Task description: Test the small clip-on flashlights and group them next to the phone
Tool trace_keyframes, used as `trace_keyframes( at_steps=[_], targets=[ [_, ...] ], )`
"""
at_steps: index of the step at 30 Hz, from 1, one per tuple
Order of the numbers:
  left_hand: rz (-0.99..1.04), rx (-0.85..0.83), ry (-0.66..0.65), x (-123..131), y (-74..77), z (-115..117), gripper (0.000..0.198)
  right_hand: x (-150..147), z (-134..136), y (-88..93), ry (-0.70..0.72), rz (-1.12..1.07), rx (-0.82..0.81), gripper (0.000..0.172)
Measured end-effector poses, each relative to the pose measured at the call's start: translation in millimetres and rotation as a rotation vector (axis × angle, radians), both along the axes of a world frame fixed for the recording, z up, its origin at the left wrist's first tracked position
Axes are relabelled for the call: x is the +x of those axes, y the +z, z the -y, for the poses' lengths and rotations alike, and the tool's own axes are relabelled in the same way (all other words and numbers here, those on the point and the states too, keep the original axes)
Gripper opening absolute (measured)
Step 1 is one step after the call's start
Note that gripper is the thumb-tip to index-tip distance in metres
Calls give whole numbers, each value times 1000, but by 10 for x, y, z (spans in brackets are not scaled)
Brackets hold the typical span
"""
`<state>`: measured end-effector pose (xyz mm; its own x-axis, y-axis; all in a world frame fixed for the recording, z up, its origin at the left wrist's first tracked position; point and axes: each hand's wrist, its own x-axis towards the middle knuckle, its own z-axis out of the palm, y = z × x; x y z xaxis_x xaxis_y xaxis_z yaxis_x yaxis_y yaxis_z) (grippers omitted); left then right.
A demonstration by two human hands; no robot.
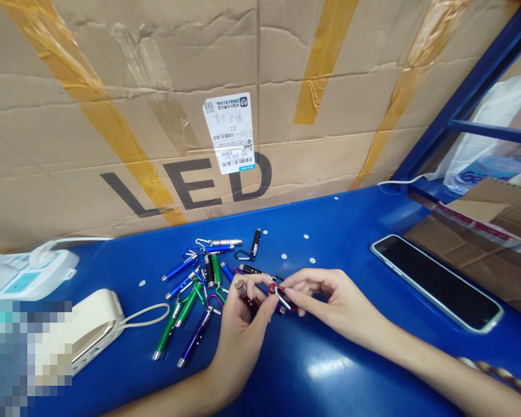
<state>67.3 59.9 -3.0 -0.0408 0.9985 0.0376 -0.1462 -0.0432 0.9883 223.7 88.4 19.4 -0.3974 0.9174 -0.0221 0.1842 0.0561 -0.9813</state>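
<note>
My left hand (242,324) is closed around a small keychain flashlight (241,287), whose silver end pokes up between thumb and fingers; most of its body is hidden. At its other end is a red carabiner (279,291) with a silver gate, pinched by the fingertips of my right hand (325,292). Just left of and beyond my hands lies a loose pile of similar flashlights with clips: a green one (167,331), a purple-blue one (195,337), a blue one (179,270) and a black one (256,243) among several others.
A blue tabletop (330,370) carries everything. Behind it stands a large cardboard box (178,75) marked LED. To the right are a smartphone (434,282) and an opened carton (473,243); a cream power bank (98,324) and a white power strip (39,275) sit left.
</note>
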Motion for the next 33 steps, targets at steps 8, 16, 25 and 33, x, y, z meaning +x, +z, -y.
trace_keyframes(
  at_steps=[8, 16, 25, 33],
  targets=[
    [1, -46, 12, -1, -15, -9, 28, -11, 9, -26, -36, 51, 120, 17],
    [-28, -98, -51, -6, -46, -10, 33, -19, 14, -69, -59, 29, 70, 17],
    [-57, -71, -142, 8, -39, 5, 30, -38, 33, -48, -90, -25, 114, 17],
    [-32, 19, -183, -20, -39, 59, 18, -11, 3, -74, -44, 18, 257, 14]
  ],
)
